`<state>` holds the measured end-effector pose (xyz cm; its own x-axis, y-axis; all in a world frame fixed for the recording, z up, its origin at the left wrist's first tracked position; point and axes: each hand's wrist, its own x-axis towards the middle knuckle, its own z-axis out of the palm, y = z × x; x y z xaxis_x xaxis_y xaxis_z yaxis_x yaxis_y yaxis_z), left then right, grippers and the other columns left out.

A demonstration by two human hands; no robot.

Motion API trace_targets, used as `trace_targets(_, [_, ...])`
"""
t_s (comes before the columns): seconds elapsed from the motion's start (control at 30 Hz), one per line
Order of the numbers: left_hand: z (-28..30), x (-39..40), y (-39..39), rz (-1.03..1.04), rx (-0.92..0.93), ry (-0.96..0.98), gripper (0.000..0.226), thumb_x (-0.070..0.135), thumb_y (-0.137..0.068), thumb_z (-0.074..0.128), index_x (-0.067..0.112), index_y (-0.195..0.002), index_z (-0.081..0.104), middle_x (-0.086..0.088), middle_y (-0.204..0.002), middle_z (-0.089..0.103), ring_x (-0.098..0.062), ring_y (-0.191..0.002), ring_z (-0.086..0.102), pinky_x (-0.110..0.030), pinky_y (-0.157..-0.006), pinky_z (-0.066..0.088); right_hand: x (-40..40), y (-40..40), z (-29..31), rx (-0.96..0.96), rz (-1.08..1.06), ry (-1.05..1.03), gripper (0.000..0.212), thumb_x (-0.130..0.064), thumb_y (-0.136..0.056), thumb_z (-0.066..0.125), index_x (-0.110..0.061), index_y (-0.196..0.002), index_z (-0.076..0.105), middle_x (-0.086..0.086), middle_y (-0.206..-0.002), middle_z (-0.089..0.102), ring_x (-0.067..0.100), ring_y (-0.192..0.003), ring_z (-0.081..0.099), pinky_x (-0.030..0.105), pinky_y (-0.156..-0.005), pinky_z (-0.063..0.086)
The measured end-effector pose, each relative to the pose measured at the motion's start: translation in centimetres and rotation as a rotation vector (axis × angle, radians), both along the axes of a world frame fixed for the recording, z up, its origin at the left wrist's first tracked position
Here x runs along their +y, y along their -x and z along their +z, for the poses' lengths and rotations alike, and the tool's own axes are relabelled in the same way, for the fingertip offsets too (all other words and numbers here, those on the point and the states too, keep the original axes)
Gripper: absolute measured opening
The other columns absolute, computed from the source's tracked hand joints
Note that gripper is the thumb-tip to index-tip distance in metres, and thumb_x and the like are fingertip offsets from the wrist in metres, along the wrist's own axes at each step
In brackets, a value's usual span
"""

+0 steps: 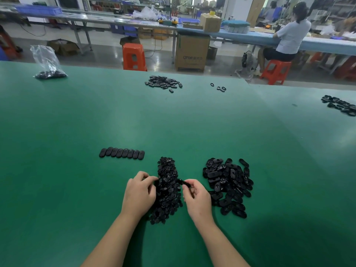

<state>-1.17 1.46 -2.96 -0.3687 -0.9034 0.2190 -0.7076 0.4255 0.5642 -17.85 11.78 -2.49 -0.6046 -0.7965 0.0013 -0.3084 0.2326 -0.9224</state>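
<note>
Black plastic parts (pixel 167 187) lie on a plain green table (pixel 77 122); stools (pixel 134 56) are orange.

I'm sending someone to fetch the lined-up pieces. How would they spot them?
On the green table, look beyond the left hand, left of the small-parts pile. The row is black ovals laid side by side in one straight line; nothing else there is lined up.

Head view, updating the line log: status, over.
Right hand pinches one black oval shell. Left hand at small-parts pile, grip unclear. Nothing blocking.
</note>
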Motion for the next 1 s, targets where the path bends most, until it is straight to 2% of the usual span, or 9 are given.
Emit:
trace_targets(0.13, [0.12,0.08,0.05,0.027,0.012,-0.005,0.022,0.014,-0.089,0.062,0.026,-0.102,0.074,0.013,-0.097,0.054,-0.018,-0.079,0.048,-0.029,-0.075,0.04,0.05,0.07,-0.01,0.004,0.002,0.0,0.006,-0.02,-0.098,0.065,-0.023,-0.102,0.069,-0.002,-0.08,0.068,0.008,-0.066,0.056,0.021,-0.062,0.046])
trace_targets(0.33, [0.38,0.02,0.06,0.054,0.057,0.026,0.021,0.014,-0.088,0.067,0.026,-0.102,0.077,0.008,-0.096,0.058,-0.009,-0.076,0.043,-0.032,-0.08,0.041,0.05,0.08,0.07,0.003,0.003,0.0,0.007,-0.02,-0.098,0.065,-0.023,-0.102,0.069,-0.002,-0.082,0.068,0.009,-0.068,0.057,0.025,-0.063,0.049])
trace_targets(0.5, [0.35,-0.03,0.03,0.075,0.038,0.017,0.019,0.016,-0.088,0.066,0.023,-0.101,0.078,0.006,-0.096,0.058,-0.014,-0.079,0.048,-0.032,-0.083,0.04,0.05,0.1,0.03,0.004,0.0,-0.004,0.007,-0.021,-0.099,0.064,-0.023,-0.103,0.069,-0.003,-0.082,0.068,0.008,-0.067,0.056,0.022,-0.062,0.046])
trace_targets(0.67, [0.22,-0.32,-0.04,0.111,0.065,0.007,0.022,0.016,-0.092,0.065,0.022,-0.11,0.075,0.008,-0.095,0.057,-0.016,-0.079,0.051,-0.029,-0.081,0.038,0.11,0.09,0.09,-0.004,0.005,-0.003,0.01,-0.022,-0.1,0.062,-0.022,-0.107,0.069,-0.004,-0.088,0.07,0.013,-0.077,0.065,0.032,-0.071,0.058])
trace_targets(0.8, [-0.14,-0.56,0.02,0.139,0.041,0.001,0.02,0.018,-0.095,0.065,0.024,-0.11,0.077,0.007,-0.094,0.057,-0.019,-0.08,0.05,-0.029,-0.081,0.037,0.05,0.12,0.1,-0.009,0.002,-0.008,0.011,-0.021,-0.101,0.061,-0.022,-0.109,0.069,-0.005,-0.092,0.071,0.013,-0.082,0.068,0.034,-0.078,0.059])
trace_targets(1.0, [-0.48,-0.81,-0.01,0.148,0.005,-0.008,0.016,0.025,-0.094,0.067,0.026,-0.106,0.078,0.008,-0.094,0.056,-0.019,-0.083,0.05,-0.027,-0.08,0.035,0.04,0.14,0.04,-0.005,0.008,-0.011,0.013,-0.021,-0.101,0.061,-0.021,-0.111,0.069,-0.005,-0.092,0.071,0.012,-0.082,0.068,0.035,-0.078,0.06])
